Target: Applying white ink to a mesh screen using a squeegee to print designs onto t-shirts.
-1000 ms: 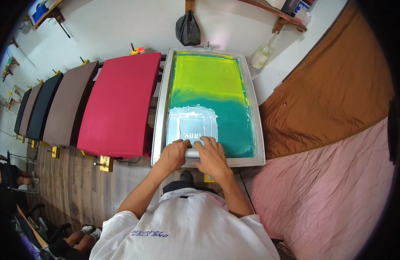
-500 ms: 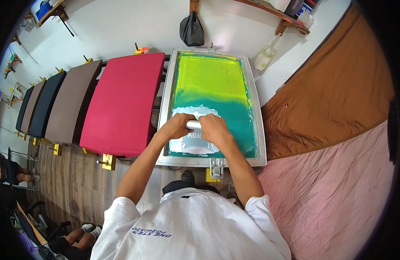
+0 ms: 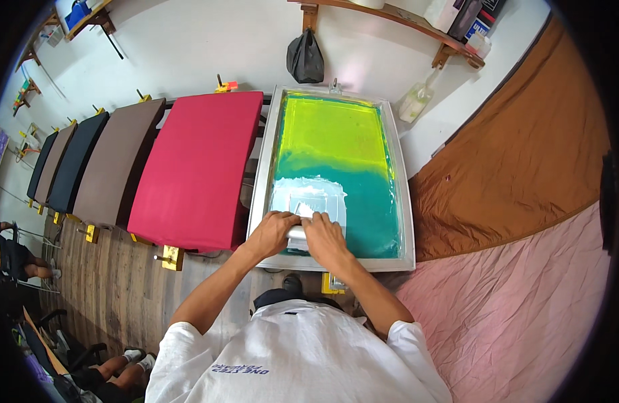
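Observation:
Both my hands grip one squeegee (image 3: 297,232), a pale metal bar whose blade is mostly hidden beneath them. My left hand (image 3: 274,232) wraps its left end and my right hand (image 3: 325,236) its right end. They are at the near end of a screen printing frame (image 3: 408,221) with a silvery metal rim. Its mesh (image 3: 370,201) is green in the near part and yellow-green in the far part. White ink (image 3: 333,195) covers a patch on the left of the mesh, just beyond the squeegee.
Left of the frame stands a red fabric-covered board (image 3: 199,168), with several brown and black boards beyond it. Brown cloth (image 3: 517,148) and pink cloth (image 3: 511,316) hang at right. A black bag (image 3: 305,57) hangs on the wall. Another person's legs (image 3: 125,373) show at lower left.
My two hands have pulled the squeegee toward me, from the middle of the white patch to the frame's near end. More of the patch now shows beyond them. The view has shifted slightly.

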The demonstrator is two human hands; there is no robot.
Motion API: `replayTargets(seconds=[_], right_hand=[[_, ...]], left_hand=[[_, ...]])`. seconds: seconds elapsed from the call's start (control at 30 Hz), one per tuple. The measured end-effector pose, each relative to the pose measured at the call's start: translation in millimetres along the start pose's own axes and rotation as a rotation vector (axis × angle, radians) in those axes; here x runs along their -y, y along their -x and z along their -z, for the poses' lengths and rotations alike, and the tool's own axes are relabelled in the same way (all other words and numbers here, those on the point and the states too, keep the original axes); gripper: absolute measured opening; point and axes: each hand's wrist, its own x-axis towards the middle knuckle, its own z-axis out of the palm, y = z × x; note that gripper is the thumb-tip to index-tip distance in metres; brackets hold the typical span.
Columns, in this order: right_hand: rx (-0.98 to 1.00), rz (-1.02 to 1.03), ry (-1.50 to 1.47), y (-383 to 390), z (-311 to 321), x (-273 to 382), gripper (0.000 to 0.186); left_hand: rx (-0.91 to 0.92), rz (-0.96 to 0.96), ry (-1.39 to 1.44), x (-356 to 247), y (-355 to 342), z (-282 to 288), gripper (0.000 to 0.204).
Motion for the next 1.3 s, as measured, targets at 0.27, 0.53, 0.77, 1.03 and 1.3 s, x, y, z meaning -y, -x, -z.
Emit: replayTargets(seconds=[0.27, 0.53, 0.77, 1.03, 1.3], right_hand=[[-0.063, 0.04, -0.111, -86.2, 13.9, -25.6, 0.029], [0.077, -0.042, -0.18, -112.1, 7.5, -34.2, 0.032], [0.081, 0.01, -0.23, -84.2, 5.0, -32.5, 0.029], [0.294, 0.082, -0.149, -50.8, 22.1, -17.9, 0.03], [0.355, 0.088, -0.12, -72.3, 49.6, -37.8, 0.039]], left_hand=[[0.032, 0.144, -0.129, 49.7, -52.5, 37.7, 0.025], [0.126, 0.239, -0.14, 71.9, -69.7, 36.6, 0.028], [0.118, 0.209, -0.121, 43.0, -40.7, 29.5, 0.028], [0.232, 0.323, -0.071, -5.3, -0.5, 27.5, 0.03], [0.277, 0.297, -0.056, -6.6, -38.0, 43.1, 0.036]])
